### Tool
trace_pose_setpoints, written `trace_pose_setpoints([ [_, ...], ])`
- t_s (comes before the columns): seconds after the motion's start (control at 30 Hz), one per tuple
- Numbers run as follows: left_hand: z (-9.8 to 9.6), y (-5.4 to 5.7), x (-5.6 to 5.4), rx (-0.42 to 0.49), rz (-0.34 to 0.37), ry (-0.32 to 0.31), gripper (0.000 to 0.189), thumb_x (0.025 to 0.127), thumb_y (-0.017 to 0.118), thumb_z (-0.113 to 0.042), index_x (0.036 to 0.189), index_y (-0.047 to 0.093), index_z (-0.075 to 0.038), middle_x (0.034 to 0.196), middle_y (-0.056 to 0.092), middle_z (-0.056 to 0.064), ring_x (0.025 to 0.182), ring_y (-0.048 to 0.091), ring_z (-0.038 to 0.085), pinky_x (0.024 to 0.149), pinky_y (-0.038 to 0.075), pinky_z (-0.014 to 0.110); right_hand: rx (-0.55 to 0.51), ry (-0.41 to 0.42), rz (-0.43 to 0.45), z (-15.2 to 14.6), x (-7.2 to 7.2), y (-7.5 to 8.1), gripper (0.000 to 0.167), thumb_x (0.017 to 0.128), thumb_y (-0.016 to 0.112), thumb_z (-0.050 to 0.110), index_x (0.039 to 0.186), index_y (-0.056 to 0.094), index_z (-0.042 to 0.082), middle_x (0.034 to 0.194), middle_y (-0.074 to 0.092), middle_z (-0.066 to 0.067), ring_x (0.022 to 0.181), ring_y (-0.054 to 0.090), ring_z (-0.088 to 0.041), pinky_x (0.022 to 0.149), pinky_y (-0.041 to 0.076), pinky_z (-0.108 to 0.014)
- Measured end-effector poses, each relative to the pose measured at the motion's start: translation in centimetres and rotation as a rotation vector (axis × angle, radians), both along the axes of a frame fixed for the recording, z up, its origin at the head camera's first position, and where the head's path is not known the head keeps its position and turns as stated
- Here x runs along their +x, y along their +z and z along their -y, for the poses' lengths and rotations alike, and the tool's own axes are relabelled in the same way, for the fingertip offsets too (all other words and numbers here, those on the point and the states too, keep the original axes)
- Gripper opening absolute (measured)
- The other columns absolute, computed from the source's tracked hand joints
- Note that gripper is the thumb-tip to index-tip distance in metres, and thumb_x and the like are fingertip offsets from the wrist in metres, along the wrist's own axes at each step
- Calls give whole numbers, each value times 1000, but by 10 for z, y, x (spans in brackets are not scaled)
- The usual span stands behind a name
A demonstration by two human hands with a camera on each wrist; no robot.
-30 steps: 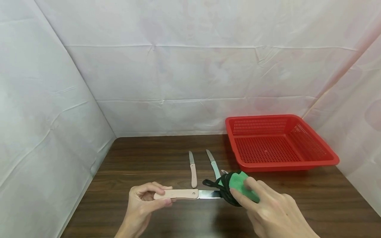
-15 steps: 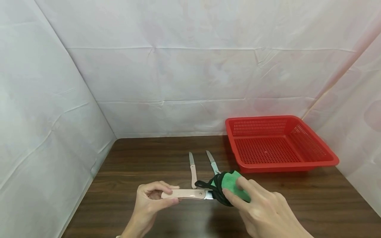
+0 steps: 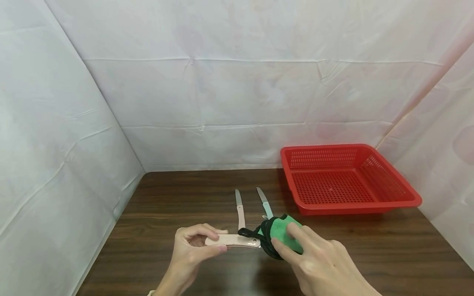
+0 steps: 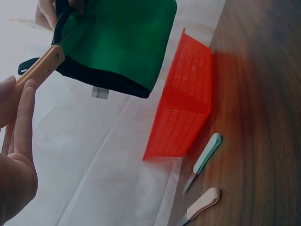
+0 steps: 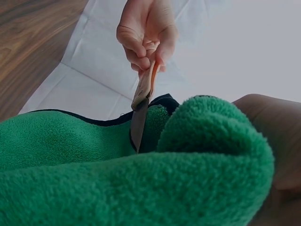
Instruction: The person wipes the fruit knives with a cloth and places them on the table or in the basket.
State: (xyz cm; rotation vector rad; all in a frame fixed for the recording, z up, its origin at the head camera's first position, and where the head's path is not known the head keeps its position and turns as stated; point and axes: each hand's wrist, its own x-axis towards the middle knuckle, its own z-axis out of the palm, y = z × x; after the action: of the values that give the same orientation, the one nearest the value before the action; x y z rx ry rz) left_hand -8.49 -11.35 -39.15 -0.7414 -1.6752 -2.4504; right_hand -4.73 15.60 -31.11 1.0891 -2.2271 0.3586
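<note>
My left hand (image 3: 192,250) pinches the pale pink handle of a small knife (image 3: 233,240) between thumb and fingers. Its blade (image 5: 139,125) runs into the folds of a fuzzy green cloth (image 3: 279,230) with black edging. In the head view the cloth covers nearly the whole blade. My right hand (image 3: 320,261) grips the cloth around it, and a black loop of the cloth lies over the handle's end. On the table behind lie a pink-handled knife (image 3: 240,213) and a mint-handled knife (image 3: 266,209), blades pointing away from me.
A red perforated plastic basket (image 3: 359,206) stands at the back right of the dark wooden table (image 3: 177,197). White sheeting (image 3: 237,90) rises behind the table and along both sides.
The knife handle has moved right while the cloth and right hand have shifted left. The cloth has slid along the blade up to the handle, covering it.
</note>
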Motion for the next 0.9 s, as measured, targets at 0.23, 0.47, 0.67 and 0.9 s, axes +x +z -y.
trace_pose_setpoints([
  [0.23,2,0,1,40,-4,-13,29,68,70,19,83,69,-6,93,71,12,87,68,26,69,60,31,5,-4,-12,0,0,-1,49,95,21,19,97,70,16,96,51,-5,71,48,-12,36,22,-5],
  [0.47,7,-1,3,81,7,-14,34,67,68,22,83,70,-8,93,71,13,84,68,25,69,60,32,15,-30,17,-2,2,-2,51,95,21,22,96,71,18,94,50,-3,70,46,-11,36,23,-5],
  [0.67,14,-2,4,105,-4,-32,36,68,64,25,85,70,-6,95,70,14,85,67,26,70,61,39,34,-39,64,-7,3,-2,53,95,20,27,101,72,18,97,51,-3,72,49,-12,36,29,-5],
  [0.9,21,-1,4,116,-17,-39,37,70,60,27,87,69,-5,96,69,15,84,68,29,70,60,46,38,-64,86,-15,4,-2,58,96,18,34,105,72,16,102,54,-6,74,53,-14,38,36,-6],
])
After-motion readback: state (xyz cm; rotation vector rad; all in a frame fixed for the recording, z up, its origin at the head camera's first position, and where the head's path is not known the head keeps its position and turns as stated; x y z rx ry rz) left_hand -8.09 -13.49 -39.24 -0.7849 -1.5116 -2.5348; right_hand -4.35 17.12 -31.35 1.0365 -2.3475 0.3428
